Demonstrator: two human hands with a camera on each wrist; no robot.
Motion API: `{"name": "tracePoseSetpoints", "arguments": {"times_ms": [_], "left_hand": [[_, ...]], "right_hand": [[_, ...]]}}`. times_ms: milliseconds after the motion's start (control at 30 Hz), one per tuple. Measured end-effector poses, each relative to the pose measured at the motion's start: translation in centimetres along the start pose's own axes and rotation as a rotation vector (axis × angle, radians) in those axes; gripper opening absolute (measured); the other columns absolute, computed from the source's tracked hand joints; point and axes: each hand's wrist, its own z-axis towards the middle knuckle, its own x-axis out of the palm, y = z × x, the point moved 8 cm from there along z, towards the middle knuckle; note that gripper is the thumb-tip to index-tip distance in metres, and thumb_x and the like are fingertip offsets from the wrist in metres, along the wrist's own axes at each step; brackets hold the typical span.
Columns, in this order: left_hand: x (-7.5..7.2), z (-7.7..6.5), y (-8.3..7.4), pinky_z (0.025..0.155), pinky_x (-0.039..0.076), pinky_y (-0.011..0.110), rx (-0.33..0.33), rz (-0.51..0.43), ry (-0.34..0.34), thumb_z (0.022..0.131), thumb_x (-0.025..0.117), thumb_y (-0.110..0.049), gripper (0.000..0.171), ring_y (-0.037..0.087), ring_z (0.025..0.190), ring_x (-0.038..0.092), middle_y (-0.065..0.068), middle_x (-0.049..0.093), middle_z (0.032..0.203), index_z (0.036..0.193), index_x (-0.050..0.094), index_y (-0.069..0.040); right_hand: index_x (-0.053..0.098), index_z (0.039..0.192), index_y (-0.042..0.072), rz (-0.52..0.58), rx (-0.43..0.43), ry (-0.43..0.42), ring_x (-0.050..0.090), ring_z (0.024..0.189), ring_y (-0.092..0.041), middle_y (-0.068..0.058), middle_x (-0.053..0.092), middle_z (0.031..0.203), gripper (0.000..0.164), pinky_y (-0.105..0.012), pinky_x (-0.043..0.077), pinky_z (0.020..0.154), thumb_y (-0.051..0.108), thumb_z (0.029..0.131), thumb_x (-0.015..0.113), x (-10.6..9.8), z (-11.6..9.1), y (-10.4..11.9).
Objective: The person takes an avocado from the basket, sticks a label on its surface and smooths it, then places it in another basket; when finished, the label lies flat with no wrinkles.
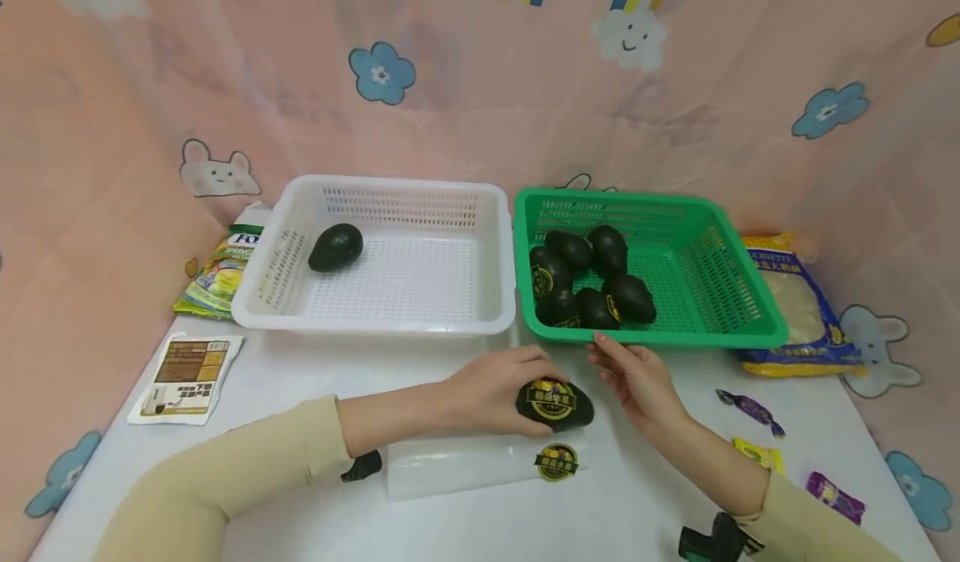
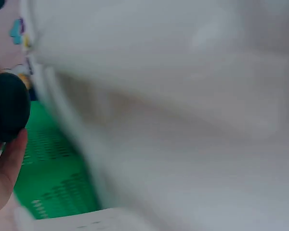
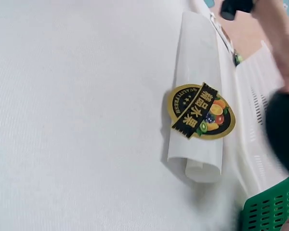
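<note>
My left hand grips a dark avocado by its left side, above the white table. A round black-and-gold fruit sticker faces up on it. The same avocado shows at the left edge of the left wrist view. My right hand holds nothing; its fingers are relaxed, with a fingertip right at the front rim of the green basket. Below the left hand lies a white roll of stickers. One more sticker sits near the roll's end in the right wrist view.
Several stickered avocados lie in the green basket. A white basket beside it holds one avocado. Bags flank the baskets. A white packet lies at left, wrapped candies at right.
</note>
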Motion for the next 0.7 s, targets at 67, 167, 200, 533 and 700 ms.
{"name": "tracePoseSetpoints", "arguments": {"times_ms": [67,167,200,533,700], "left_hand": [[-1.8,2.1,-0.9,0.087,0.044,0.016,0.015,-0.047,-0.023,0.075,0.084,-0.035,0.058,0.006,0.103,0.054,-0.003,0.058,0.116,0.125,0.062,-0.016],[-4.7,5.9,-0.7,0.087,0.044,0.017,-0.016,-0.014,-0.056,0.076,0.084,-0.035,0.057,0.008,0.103,0.054,-0.002,0.057,0.117,0.124,0.062,-0.015],[-5.4,7.1,-0.1,0.087,0.044,0.018,-0.052,0.02,-0.051,0.077,0.083,-0.036,0.057,0.008,0.102,0.053,-0.002,0.056,0.117,0.125,0.061,-0.015],[-5.2,12.1,6.2,0.09,0.047,0.027,-0.286,0.284,0.142,0.091,0.069,-0.04,0.067,0.018,0.118,0.049,0.006,0.045,0.137,0.146,0.042,-0.013],[-5.5,10.9,5.3,0.102,0.041,0.03,-0.233,0.267,0.082,0.094,0.065,-0.039,0.064,0.022,0.131,0.04,0.007,0.042,0.145,0.147,0.042,-0.011]], "right_hand": [[0.059,0.104,0.004,-0.001,0.0,0.001,0.063,0.081,-0.006,0.003,0.067,0.086,0.02,-0.018,0.051,0.073,0.023,0.098,0.061,-0.1,0.0,0.1],[0.061,0.101,0.007,-0.015,0.004,0.005,0.062,0.082,-0.005,0.005,0.066,0.088,0.013,-0.018,0.051,0.071,0.02,0.1,0.057,-0.2,0.1,0.0],[0.062,0.1,0.008,-0.018,0.005,0.007,0.062,0.082,-0.005,0.005,0.066,0.088,0.013,-0.017,0.05,0.07,0.021,0.1,0.058,-0.3,0.1,0.0],[0.063,0.101,0.006,-0.067,0.013,-0.002,0.062,0.09,-0.008,0.005,0.069,0.087,0.027,-0.018,0.051,0.069,0.032,0.093,0.067,-0.2,0.5,-0.8],[0.055,0.11,0.001,-0.088,0.002,-0.023,0.059,0.091,-0.009,0.003,0.066,0.091,0.04,-0.018,0.05,0.071,0.035,0.093,0.067,-0.5,0.3,-0.6]]}}
